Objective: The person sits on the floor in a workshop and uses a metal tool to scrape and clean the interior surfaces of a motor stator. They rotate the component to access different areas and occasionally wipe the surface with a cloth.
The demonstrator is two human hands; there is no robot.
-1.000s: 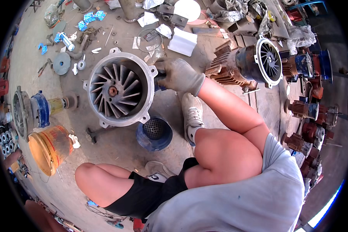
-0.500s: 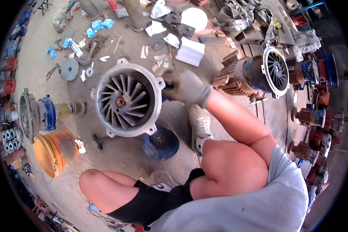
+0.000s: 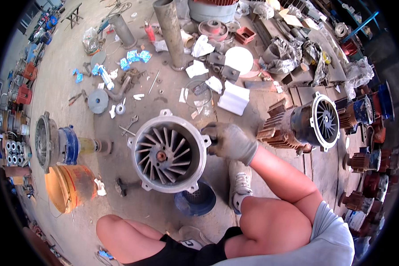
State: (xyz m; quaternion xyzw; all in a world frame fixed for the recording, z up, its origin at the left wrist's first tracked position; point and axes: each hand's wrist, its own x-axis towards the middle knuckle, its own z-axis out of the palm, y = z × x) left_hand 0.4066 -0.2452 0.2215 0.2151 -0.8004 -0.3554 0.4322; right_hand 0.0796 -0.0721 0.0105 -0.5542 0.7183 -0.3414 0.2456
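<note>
In front of me an electric motor with a grey metal flange (image 3: 195, 177) faces up. Inside its ring sits a vaned wheel (image 3: 162, 155) around a coppery centre. My right hand (image 3: 230, 144), in a dirty grey work glove, is at the right edge of the flange, beside a lug. Its fingers are curled around something dark that I cannot make out. A blue fan cowl (image 3: 199, 204) with a perforated grille shows partly behind the flange, close to my shoe. My left hand is out of view.
On the right lies a rusty finned motor (image 3: 286, 126) with a similar vaned end. A yellow bucket (image 3: 73, 188) and a blue-collared motor part (image 3: 66, 144) stand left. Beyond are a wrench (image 3: 131, 123), a grey disc (image 3: 98, 101), upright pipes (image 3: 170, 33) and a white box (image 3: 233, 98).
The view has tilted upward, so the scene sits lower and farther right in the picture. My right hand stays at the flange's right edge, fingers still curled.
</note>
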